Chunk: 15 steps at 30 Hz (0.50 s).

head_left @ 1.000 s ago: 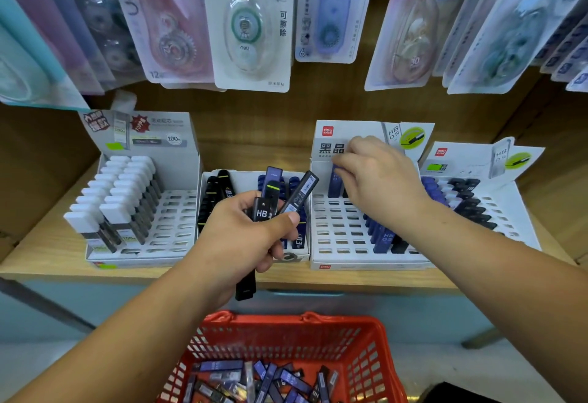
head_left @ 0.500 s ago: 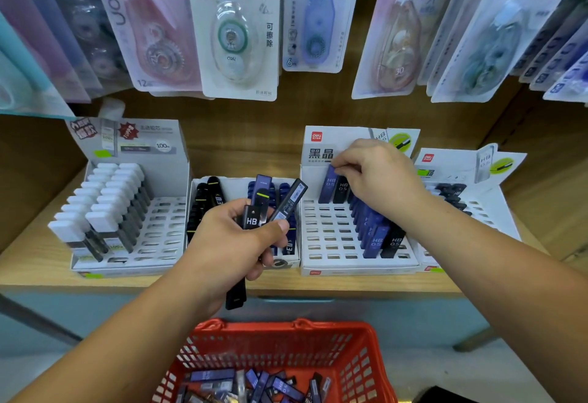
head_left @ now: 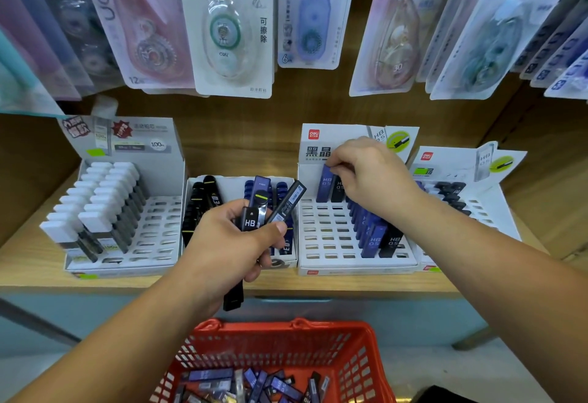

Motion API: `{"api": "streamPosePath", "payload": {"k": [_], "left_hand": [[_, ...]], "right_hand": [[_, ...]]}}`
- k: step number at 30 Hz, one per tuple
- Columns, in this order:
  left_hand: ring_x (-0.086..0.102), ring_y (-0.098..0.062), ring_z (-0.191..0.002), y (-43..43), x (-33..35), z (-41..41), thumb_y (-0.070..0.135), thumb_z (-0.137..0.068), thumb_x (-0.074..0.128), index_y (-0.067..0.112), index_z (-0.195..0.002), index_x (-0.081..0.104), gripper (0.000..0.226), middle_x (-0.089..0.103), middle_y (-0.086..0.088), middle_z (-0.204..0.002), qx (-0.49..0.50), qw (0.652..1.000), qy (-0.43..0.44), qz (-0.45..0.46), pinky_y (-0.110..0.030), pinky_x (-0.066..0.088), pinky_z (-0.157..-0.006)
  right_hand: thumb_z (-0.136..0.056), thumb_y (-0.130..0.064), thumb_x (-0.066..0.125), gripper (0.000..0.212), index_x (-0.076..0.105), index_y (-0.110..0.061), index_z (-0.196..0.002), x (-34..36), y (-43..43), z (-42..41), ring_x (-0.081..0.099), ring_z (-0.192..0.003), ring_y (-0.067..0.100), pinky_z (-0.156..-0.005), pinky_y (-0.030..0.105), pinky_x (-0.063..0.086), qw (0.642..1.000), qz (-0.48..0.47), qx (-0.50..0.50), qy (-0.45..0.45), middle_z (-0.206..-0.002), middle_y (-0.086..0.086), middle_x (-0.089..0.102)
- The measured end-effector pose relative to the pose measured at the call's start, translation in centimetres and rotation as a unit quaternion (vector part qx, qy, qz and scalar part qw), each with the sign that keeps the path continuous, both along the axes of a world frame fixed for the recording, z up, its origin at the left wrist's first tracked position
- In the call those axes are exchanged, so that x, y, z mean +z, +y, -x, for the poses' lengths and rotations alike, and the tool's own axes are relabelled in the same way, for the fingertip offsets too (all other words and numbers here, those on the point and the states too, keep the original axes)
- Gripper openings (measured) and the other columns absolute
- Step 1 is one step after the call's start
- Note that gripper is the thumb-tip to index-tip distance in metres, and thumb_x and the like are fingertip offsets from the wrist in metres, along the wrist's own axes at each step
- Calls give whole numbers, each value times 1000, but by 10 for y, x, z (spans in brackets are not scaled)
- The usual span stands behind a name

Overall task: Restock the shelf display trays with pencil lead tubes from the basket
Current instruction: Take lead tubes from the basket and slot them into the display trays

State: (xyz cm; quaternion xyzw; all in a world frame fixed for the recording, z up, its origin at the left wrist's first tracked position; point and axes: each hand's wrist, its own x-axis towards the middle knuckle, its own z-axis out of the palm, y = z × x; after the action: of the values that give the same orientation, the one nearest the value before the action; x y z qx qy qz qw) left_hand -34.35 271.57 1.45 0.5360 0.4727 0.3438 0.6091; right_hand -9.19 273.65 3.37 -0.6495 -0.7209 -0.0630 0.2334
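The right hand [head_left: 372, 176] is pinching the top end of a blue tube [head_left: 325, 183] between thumb and curled fingertips. The tube is standing upright in the back row of the white tray [head_left: 350, 264] under that hand, right against the tray's printed back card. A black tube [head_left: 338, 191] is standing just beside it, half covered by the fingers. Below the right wrist, a slanting row of blue tubes [head_left: 370, 234] is filling the slots nearest the forearm. The tray's slotted floor is showing between that row and the left hand.

The left hand [head_left: 229, 243] is gripping a bundle of tubes [head_left: 259, 208] in a closed fist, with the thumb pressing across them. Three ends are fanning out above the knuckles, one marked HB, and a black end is sticking out beneath the fist. Behind this hand a second tray [head_left: 229, 183] is holding black and blue tubes. Further to its left a third tray [head_left: 127, 262] is carrying white-capped tubes [head_left: 101, 199]. A fourth tray [head_left: 483, 208] is sitting beyond the right forearm.

Beneath both hands, the red basket [head_left: 286, 334] is holding loose tubes [head_left: 254, 383] lying in a heap. Correction tape packs [head_left: 229, 27] are hanging above the hands.
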Motion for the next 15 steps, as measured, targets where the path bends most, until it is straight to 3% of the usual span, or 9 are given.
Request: {"api": "streamPosePath", "payload": {"k": [3,7,8,11,13,15], "left_hand": [[52,-17,-52,0,0,-1,9,-94,74,4,-100,69,9,73,-22,-82,-4,1000,2,-1,-27,34,-43],[52,-18,-52,-1,-2,-3,9,-94,75,4,-100,69,10,73,-23,-84,-4,1000,3,-3,-27,34,-44],[52,-17,-52,-1,-2,-4,9,-94,75,4,-100,69,10,73,-23,-83,-2,1000,0,-3,-27,34,-44],[53,-17,-51,-5,-1,-11,9,-93,75,6,-98,69,9,74,-20,-80,2,1000,-3,-11,-26,34,-44],[52,-18,-50,-8,-1,-15,8,-93,75,7,-97,69,7,74,-20,-79,2,1000,1,-18,-26,33,-45],[52,-19,-50,-10,-2,-18,8,-92,76,8,-96,69,7,74,-20,-79,0,1000,8,-22,-26,33,-46]], "right_hand": [[-94,-17,70,15,80,-21,-105,2,2,3,65,-100,21,-93,45,54,998,26,-2,49,-103,-4,75],[-98,-17,69,20,79,-22,-114,31,-5,-8,68,-95,4,-89,17,52,977,103,-16,185,-103,-12,75],[-98,-15,69,19,79,-21,-113,38,-7,-13,70,-93,5,-88,17,54,969,100,-21,224,-100,-11,76],[-97,-6,68,14,78,-14,-101,46,-14,-24,76,-89,21,-91,34,62,940,69,-39,332,-90,3,79],[-95,-9,72,10,79,-16,-97,38,-14,-27,76,-86,20,-92,37,61,945,51,-54,319,-87,0,78],[-92,-18,78,11,79,-20,-102,29,-12,-21,72,-86,10,-93,32,59,962,56,-54,260,-89,-10,75]]}}
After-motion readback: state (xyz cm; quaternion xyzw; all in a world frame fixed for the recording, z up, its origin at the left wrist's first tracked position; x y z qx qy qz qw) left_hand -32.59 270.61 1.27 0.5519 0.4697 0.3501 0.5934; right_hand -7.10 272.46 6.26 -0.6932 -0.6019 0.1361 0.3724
